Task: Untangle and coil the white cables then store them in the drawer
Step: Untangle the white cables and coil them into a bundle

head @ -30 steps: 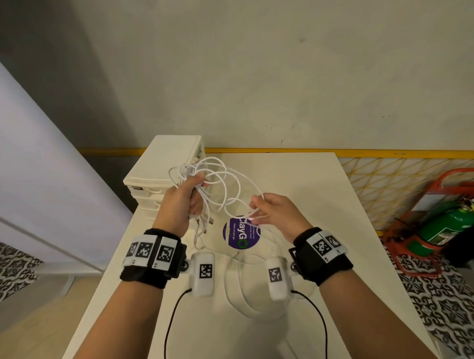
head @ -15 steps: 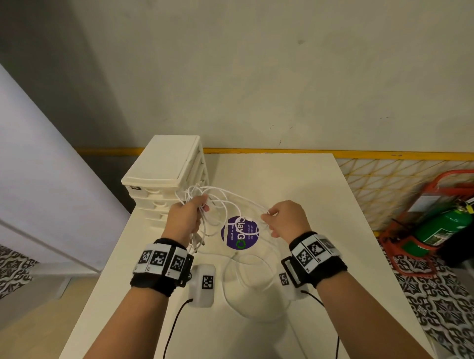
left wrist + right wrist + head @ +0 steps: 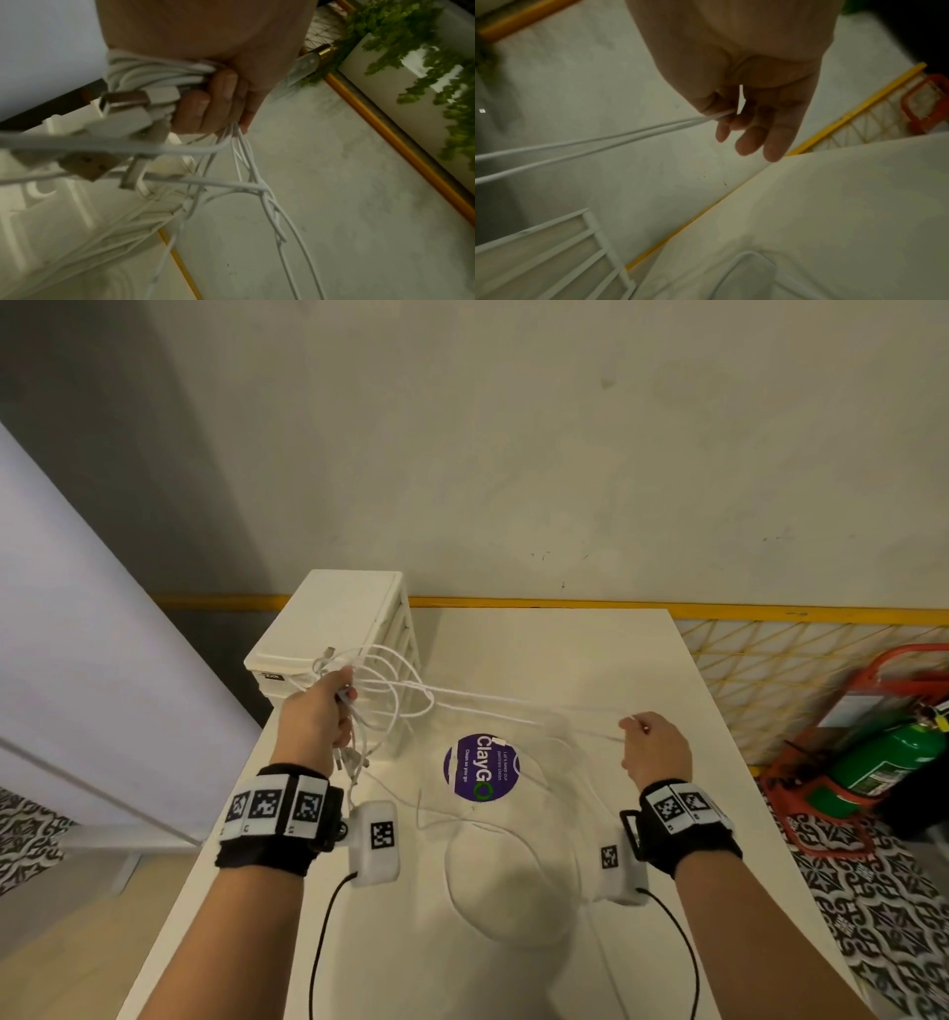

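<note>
Above the table, white cables stretch sideways between left hand and right hand.

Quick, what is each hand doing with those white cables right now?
Left hand: closed, gripping the tangled white cables.
Right hand: pinching a strand pulled out from the bundle.

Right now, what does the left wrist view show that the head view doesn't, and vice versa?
Left wrist only: metal USB plugs beside the curled fingers, and a knot of crossed strands.
Head only: right hand pinching two taut strands, round purple ClayGo sticker, green fire extinguisher.
Both: left hand gripping the tangled white cables, white plastic drawer unit.
</note>
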Demonstrator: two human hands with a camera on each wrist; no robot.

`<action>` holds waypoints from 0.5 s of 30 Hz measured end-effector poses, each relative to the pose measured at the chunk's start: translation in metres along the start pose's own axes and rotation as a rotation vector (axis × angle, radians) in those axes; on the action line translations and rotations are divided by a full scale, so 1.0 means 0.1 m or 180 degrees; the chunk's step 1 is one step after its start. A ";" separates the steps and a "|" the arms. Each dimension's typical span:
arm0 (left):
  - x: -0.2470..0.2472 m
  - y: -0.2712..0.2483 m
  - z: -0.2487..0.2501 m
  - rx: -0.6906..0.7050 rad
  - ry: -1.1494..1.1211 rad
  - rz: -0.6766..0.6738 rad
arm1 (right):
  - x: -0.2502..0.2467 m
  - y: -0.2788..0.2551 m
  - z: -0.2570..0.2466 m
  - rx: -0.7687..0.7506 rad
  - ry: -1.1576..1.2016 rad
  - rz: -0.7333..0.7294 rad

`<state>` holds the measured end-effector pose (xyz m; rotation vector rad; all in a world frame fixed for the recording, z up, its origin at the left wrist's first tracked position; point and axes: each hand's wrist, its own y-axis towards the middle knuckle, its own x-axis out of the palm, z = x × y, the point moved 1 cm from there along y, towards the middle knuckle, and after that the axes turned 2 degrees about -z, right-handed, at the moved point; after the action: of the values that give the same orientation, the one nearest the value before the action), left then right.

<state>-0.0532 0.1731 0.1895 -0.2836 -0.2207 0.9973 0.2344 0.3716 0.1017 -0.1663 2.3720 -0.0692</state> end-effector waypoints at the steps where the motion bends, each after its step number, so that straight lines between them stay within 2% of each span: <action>1: 0.04 -0.04 0.00 0.0065 0.0111 -0.0066 | 0.01 0.01 0.03 0.0088 -0.0113 -0.0107; 3: 0.14 -0.15 -0.01 0.0276 0.0419 -0.0233 | 0.05 0.01 0.02 0.0110 -0.0368 -0.0721; 5: 0.26 -0.24 -0.01 0.0496 0.0753 -0.0311 | 0.04 -0.04 -0.14 -0.0269 -0.0220 -0.1156; 9: 0.47 -0.35 -0.01 0.0675 0.0967 -0.0276 | -0.15 -0.45 -0.82 -0.1728 0.0988 -0.0807; 11: 0.57 -0.41 -0.02 0.0764 0.1140 -0.0358 | -0.15 -0.70 -1.12 -0.1857 0.1072 -0.1069; 13: 0.64 -0.47 -0.03 0.0931 0.1315 -0.0391 | -0.07 -0.81 -1.25 -0.1695 0.0590 -0.1377; 15: 0.67 -0.51 -0.03 0.1000 0.1458 -0.0366 | 0.06 -0.79 -1.23 -0.1832 0.0124 -0.1270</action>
<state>0.0236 0.2036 0.2075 -0.2022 0.3311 0.8141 0.1524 0.2922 0.1942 -0.9154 2.3028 0.4271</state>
